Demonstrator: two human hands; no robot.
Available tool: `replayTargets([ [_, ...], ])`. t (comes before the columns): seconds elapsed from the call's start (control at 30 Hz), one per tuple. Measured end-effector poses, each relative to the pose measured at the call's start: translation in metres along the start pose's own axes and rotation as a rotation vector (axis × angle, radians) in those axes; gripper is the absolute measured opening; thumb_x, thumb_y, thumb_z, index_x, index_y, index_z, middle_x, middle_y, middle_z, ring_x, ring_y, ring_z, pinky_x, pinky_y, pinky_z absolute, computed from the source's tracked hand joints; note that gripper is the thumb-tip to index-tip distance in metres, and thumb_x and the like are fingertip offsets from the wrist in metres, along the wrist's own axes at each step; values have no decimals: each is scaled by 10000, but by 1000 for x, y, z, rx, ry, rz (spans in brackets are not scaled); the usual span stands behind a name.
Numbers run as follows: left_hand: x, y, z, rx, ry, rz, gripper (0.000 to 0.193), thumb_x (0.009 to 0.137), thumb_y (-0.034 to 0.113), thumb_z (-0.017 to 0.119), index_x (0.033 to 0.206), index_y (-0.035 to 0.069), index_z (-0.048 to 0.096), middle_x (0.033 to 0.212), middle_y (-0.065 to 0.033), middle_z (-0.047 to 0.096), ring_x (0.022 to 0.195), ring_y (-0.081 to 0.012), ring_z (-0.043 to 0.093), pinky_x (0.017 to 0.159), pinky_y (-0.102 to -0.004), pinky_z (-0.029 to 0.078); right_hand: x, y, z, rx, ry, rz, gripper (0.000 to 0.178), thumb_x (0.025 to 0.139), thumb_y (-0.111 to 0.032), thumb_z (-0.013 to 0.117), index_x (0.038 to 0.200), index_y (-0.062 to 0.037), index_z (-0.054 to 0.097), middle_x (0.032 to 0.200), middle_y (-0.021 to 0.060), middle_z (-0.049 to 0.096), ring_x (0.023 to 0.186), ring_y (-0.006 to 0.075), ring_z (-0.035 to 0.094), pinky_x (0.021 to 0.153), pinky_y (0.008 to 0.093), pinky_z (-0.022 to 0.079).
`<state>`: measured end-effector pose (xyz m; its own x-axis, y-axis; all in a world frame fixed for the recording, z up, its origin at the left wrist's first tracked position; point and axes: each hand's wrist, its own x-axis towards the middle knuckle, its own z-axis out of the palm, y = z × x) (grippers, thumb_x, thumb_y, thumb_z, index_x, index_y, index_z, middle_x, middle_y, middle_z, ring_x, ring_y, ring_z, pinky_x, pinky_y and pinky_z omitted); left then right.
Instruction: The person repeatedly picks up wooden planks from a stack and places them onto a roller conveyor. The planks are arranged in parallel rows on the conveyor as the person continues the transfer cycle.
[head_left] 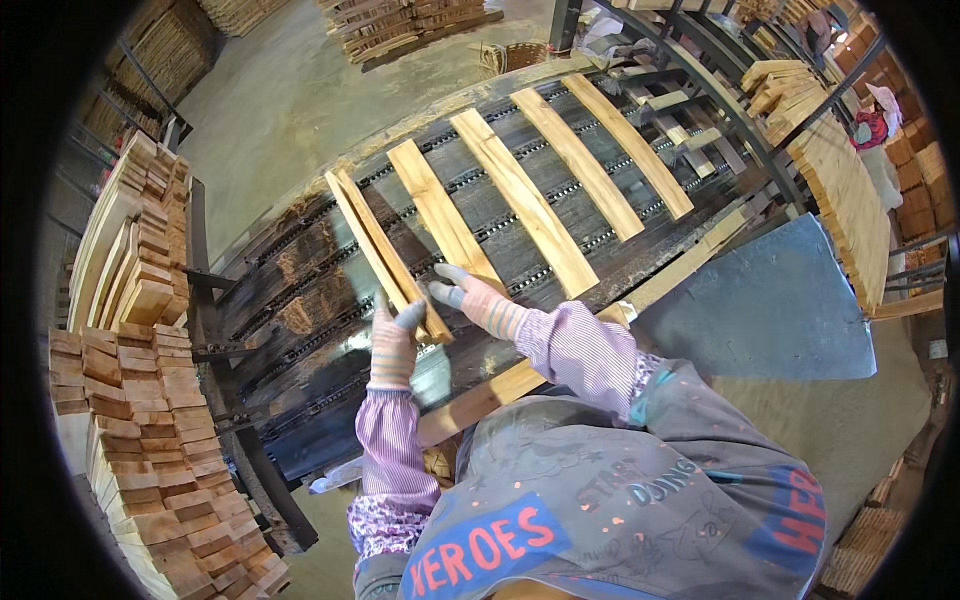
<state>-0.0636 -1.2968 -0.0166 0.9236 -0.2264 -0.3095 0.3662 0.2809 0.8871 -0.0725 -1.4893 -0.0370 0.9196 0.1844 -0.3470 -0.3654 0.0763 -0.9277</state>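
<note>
Two narrow wooden slats (381, 255) lie side by side, slightly apart, at the left of a row of slats on a dark chain conveyor (300, 345). My left hand (393, 345), in a striped glove with grey fingertips, grips the near part of this pair, thumb across the wood and fingers at its left edge. My right hand (480, 302), gloved alike, is over the near end of a wider slat (440, 212). Its fingers stretch left toward the pair, apart from each other. Further right lie more slats: a long one (525, 200) and two others beyond it.
Tall stacks of wooden blocks (150, 430) stand at my left. A grey metal sheet (770, 300) slopes at the right, beside a large wood stack (840, 205). A dark metal frame (715, 90) arches over the conveyor's far right end. People (872, 125) are in the right background.
</note>
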Motion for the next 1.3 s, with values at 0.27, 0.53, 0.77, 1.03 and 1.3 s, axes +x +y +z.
replayTargets([
  [0.27,-54,3,40,-321,-59,-56,788,758,-50,617,1523,30,448,1198,-214,697,1004,-336,752,870,-421,675,-13,-15,-72,286,-24,72,940,863,-173,801,1668,-82,324,1332,235,648,1110,271,695,932,362,586],
  [0.53,9,-31,36,-268,100,31,733,721,-65,547,1448,13,490,1146,-175,664,888,-324,747,795,-427,693,-34,-24,-105,-1378,303,238,988,866,-450,802,1684,-292,273,1629,205,389,1488,400,423,1184,548,363],
  [0.77,13,-40,59,-129,127,70,644,857,32,656,1471,24,462,1129,-155,662,984,-295,741,773,-393,668,-26,-18,-114,-538,271,65,1091,755,-225,928,1656,-93,326,1527,263,537,1404,381,540,1168,471,434],
  [1.03,-12,-63,111,639,23,21,783,1100,685,376,1462,39,629,1440,-118,619,1275,-205,572,1101,-372,450,-44,-9,-120,188,-88,68,1338,709,-314,999,1707,-88,136,1590,189,473,1430,307,482,1204,438,375],
  [1.3,-4,-31,91,1624,487,-236,918,797,639,820,1554,248,480,1584,-238,389,1411,-505,432,1132,-580,440,-66,-68,-142,405,-215,-26,1001,787,-262,909,1624,-109,382,1261,89,663,1119,225,689,951,388,596],
])
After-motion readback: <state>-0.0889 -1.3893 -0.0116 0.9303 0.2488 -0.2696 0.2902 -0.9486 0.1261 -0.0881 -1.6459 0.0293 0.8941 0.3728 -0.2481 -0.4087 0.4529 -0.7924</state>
